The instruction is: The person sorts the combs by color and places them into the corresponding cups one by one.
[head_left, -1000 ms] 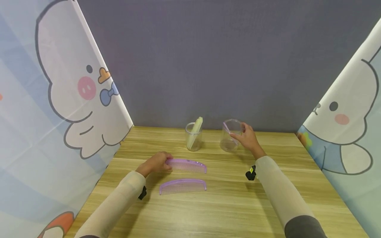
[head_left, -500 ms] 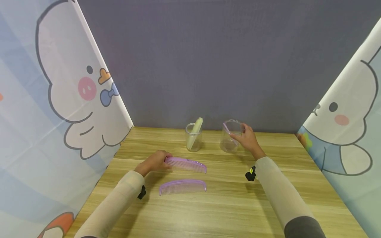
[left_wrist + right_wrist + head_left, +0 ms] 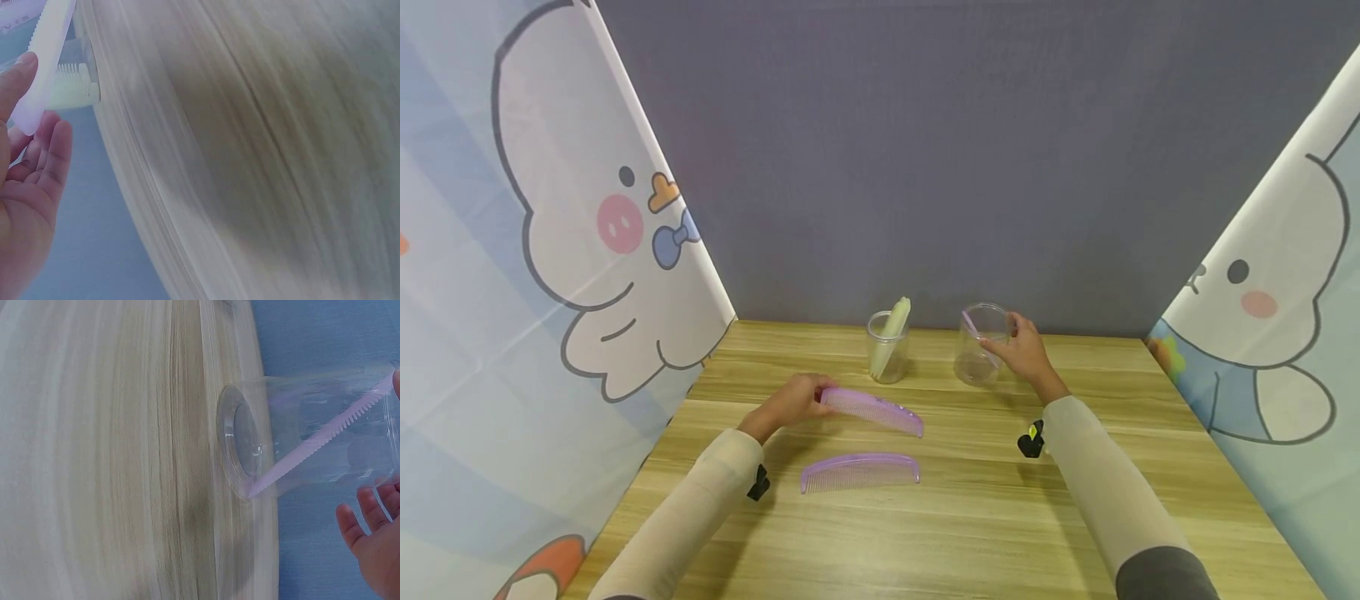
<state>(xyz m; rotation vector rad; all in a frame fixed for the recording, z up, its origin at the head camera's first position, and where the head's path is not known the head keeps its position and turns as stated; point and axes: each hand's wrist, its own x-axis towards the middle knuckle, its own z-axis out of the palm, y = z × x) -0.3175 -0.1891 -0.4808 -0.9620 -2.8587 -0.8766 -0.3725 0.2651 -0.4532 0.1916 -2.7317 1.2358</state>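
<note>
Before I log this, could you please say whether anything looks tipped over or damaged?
Nothing stands out: the clear cup at the right hand stands upright, and the purple comb in the left hand looks unbroken.

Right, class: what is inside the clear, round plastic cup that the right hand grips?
Inside the clear, round plastic cup leans a pale purple plastic comb, slanting from base to rim. In the head view, the right hand covers a stretch of it.

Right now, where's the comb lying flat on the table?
In the head view, the flat comb lies slightly left of centre, below the held comb in the left hand.
</note>
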